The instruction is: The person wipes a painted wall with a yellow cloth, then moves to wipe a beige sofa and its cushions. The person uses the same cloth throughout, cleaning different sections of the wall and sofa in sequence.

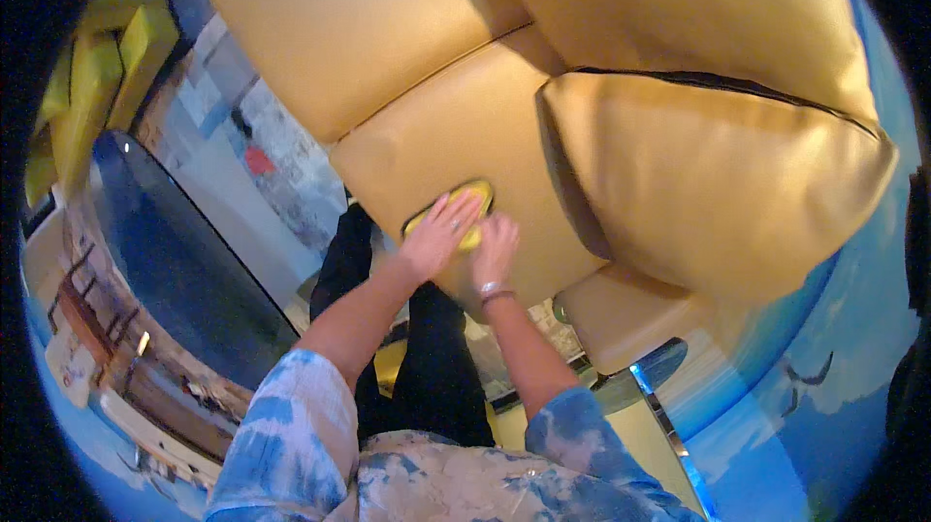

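A yellow oval pad with a dark rim (476,194) lies against the tan leather-like seat cushion (429,143) of a sofa. My left hand (438,234), with a ring on one finger, rests over the pad and presses it to the seat. Close beside it is my right hand (497,242), blurred, its fingers bent at the pad's near right edge. Whether those fingers grip the edge cannot be made out. A bracelet and a dark band circle my right wrist.
A loose-looking back cushion (716,180) leans at the right of the seat. A dark oval tabletop (189,253) stands to the left, over a patterned rug (280,165). Yellow seating (94,85) is at the far left. Behind the sofa is a blue painted wall (829,376).
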`<state>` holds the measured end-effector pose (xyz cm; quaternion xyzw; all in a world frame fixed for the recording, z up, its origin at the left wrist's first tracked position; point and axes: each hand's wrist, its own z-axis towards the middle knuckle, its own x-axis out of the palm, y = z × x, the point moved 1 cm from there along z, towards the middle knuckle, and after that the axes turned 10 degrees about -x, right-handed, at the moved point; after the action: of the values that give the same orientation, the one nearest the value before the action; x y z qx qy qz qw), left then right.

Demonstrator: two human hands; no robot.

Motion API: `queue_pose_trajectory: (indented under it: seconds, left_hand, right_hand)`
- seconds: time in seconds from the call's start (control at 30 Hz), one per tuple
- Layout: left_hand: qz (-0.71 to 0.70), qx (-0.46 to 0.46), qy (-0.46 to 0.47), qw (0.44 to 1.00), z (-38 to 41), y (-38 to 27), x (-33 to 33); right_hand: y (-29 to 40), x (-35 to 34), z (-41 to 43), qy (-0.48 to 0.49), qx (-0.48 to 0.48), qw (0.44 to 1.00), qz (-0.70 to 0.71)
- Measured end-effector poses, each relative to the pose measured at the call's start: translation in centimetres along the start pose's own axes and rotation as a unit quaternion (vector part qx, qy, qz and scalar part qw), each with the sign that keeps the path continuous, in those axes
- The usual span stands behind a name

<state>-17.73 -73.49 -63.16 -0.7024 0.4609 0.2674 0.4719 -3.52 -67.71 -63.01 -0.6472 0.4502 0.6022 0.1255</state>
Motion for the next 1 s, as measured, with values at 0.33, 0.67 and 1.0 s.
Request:
queue_pose_trajectory:
  seconds: [0.33, 0.67, 1.0]
  left_hand:
    - [-0.269, 0.136, -0.249, 0.920, 9.2, -11.8, -21.0]
    - [-0.134, 0.148, -0.290, 0.936, 13.8, -21.8, -20.6]
    - [-0.064, 0.306, -0.328, 0.891, 15.0, -29.4, -27.4]
  right_hand:
    - [-1.7, -28.0, 4.8, -0.334, -0.078, 0.939, -0.032]
    - [-10.1, -28.9, 1.6, -0.366, 0.018, 0.926, -0.091]
    - [-12.0, -39.3, -3.5, -0.465, 0.000, 0.881, -0.086]
